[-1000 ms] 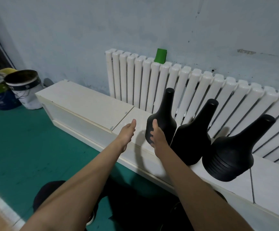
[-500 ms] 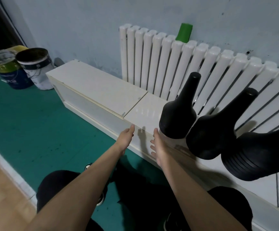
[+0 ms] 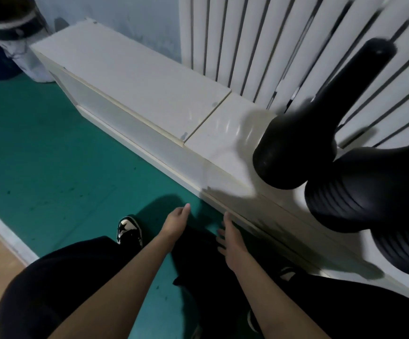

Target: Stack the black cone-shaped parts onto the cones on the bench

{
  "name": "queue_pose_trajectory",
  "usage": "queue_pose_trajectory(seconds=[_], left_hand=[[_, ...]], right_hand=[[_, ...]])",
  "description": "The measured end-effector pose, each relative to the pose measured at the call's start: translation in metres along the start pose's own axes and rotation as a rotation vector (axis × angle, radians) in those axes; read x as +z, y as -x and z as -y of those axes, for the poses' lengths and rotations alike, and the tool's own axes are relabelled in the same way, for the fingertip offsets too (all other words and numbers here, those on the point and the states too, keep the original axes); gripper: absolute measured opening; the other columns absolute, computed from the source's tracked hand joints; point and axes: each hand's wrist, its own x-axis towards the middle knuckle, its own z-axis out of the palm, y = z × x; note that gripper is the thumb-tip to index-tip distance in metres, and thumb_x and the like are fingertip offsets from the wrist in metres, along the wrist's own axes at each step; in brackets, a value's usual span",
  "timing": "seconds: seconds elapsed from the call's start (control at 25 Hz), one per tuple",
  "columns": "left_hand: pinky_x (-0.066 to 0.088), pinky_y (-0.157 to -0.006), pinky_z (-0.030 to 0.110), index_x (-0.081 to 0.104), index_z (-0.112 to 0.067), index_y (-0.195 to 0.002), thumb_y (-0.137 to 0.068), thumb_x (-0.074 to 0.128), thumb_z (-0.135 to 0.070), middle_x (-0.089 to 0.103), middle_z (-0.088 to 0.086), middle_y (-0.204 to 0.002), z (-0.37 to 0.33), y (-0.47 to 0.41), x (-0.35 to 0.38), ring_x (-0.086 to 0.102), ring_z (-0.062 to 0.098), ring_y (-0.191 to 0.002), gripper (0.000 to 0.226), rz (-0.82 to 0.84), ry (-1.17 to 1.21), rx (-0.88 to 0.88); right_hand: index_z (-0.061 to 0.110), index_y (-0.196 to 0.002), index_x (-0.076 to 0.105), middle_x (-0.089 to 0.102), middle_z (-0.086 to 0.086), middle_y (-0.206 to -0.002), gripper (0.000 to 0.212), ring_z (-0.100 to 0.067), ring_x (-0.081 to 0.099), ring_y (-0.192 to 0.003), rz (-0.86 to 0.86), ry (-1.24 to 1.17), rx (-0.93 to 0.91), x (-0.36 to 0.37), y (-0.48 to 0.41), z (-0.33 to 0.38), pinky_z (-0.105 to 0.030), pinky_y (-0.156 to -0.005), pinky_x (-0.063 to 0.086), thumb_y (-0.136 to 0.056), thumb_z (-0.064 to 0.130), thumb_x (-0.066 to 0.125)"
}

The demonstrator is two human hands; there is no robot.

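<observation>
Both hands are empty: the left hand (image 3: pixel 174 221) and right hand (image 3: pixel 232 245) hang low before the bench (image 3: pixel 137 94) front, fingers straight and loosely spread. No loose part is in view, so they are probably reaching for one. Grip it by the wide skirt, keep it upright, and lower it squarely over a neck. Three black cones (image 3: pixel 296 148) stand on the bench, up and right of the hands, well apart.
</observation>
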Motion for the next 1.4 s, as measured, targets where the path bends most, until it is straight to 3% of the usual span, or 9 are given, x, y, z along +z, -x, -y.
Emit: queue_pose_trajectory(seconds=[0.2,0.52,0.64,0.72,0.76,0.8,0.88,1.12,1.4], left_hand=[[0.045,-0.097,0.034,0.058,-0.007,-0.129,-0.099,0.049,-0.044,0.062,0.011,-0.125,0.054,-0.054,-0.004,0.058,0.027,-0.115,0.048,-0.071,-0.027,-0.071],[0.046,-0.104,0.046,0.068,-0.027,-0.117,-0.099,0.05,-0.04,0.068,0.004,-0.119,0.127,-0.133,0.001,0.061,0.026,-0.114,0.028,0.0,-0.148,-0.134],[0.048,-0.104,0.043,0.066,-0.019,-0.122,-0.101,0.05,-0.031,0.065,0.006,-0.126,0.14,-0.136,0.01,0.06,0.025,-0.117,0.028,0.052,-0.075,-0.19],[0.053,-0.091,0.035,0.063,-0.016,-0.128,-0.103,0.047,-0.023,0.066,0.008,-0.12,0.146,-0.137,0.015,0.063,0.022,-0.105,0.03,0.057,-0.073,-0.202],[0.054,-0.073,0.03,0.063,-0.017,-0.128,-0.104,0.043,-0.017,0.069,0.009,-0.107,0.145,-0.137,0.018,0.064,0.019,-0.084,0.031,0.05,-0.071,-0.211],[0.046,-0.055,0.026,0.063,-0.018,-0.127,-0.104,0.038,-0.011,0.07,0.01,-0.092,0.146,-0.138,0.02,0.056,0.016,-0.061,0.034,0.038,-0.069,-0.218],[0.032,-0.041,0.024,0.063,-0.019,-0.126,-0.101,0.029,-0.001,0.068,0.015,-0.08,0.143,-0.139,0.022,0.037,0.014,-0.043,0.046,0.02,-0.069,-0.238],[0.034,-0.045,0.029,0.07,-0.021,-0.115,-0.095,0.027,0.003,0.07,0.029,-0.088,0.116,-0.116,0.02,0.04,0.023,-0.045,0.053,-0.02,-0.005,-0.187],[0.039,-0.039,0.02,0.072,-0.012,-0.106,-0.096,0.032,0.002,0.067,0.012,-0.082,0.062,-0.062,0.018,0.049,0.009,-0.04,0.044,-0.04,0.025,-0.049]], right_hand=[[0.014,-0.153,0.044,0.053,-0.013,-0.149,0.069,-0.028,0.056,-0.122,-0.045,-0.01,0.134,0.013,-0.052,-0.029,-0.041,-0.099,0.046,-0.104,0.062,0.039],[0.011,-0.153,0.042,0.05,-0.015,-0.152,0.072,-0.034,0.05,-0.137,-0.038,-0.061,0.286,0.034,-0.13,-0.069,-0.045,-0.111,0.041,-0.103,0.062,0.039],[0.01,-0.153,0.042,0.05,-0.016,-0.15,0.072,-0.036,0.05,-0.136,-0.04,-0.111,0.338,0.035,-0.144,-0.083,-0.044,-0.108,0.041,-0.103,0.062,0.041],[0.01,-0.153,0.042,0.051,-0.017,-0.149,0.073,-0.036,0.05,-0.136,-0.051,-0.126,0.364,0.034,-0.153,-0.09,-0.045,-0.109,0.041,-0.103,0.062,0.042],[0.01,-0.154,0.042,0.051,-0.016,-0.149,0.073,-0.036,0.05,-0.136,-0.056,-0.138,0.372,0.034,-0.156,-0.093,-0.046,-0.11,0.041,-0.102,0.063,0.042],[0.011,-0.154,0.041,0.05,-0.016,-0.15,0.074,-0.036,0.049,-0.137,-0.058,-0.149,0.38,0.033,-0.159,-0.095,-0.046,-0.112,0.04,-0.102,0.063,0.042],[0.011,-0.155,0.04,0.049,-0.016,-0.152,0.075,-0.036,0.048,-0.139,-0.054,-0.161,0.39,0.033,-0.161,-0.098,-0.047,-0.115,0.039,-0.102,0.064,0.042],[0.01,-0.149,0.048,0.056,-0.016,-0.141,0.078,-0.035,0.054,-0.13,-0.035,-0.255,0.325,0.032,-0.146,-0.088,-0.046,-0.112,0.044,-0.096,0.067,0.053],[0.01,-0.115,0.065,0.07,-0.015,-0.112,0.056,-0.034,0.066,-0.102,-0.055,-0.497,0.218,0.024,-0.1,-0.052,-0.049,-0.101,0.055,-0.083,0.054,0.078]])
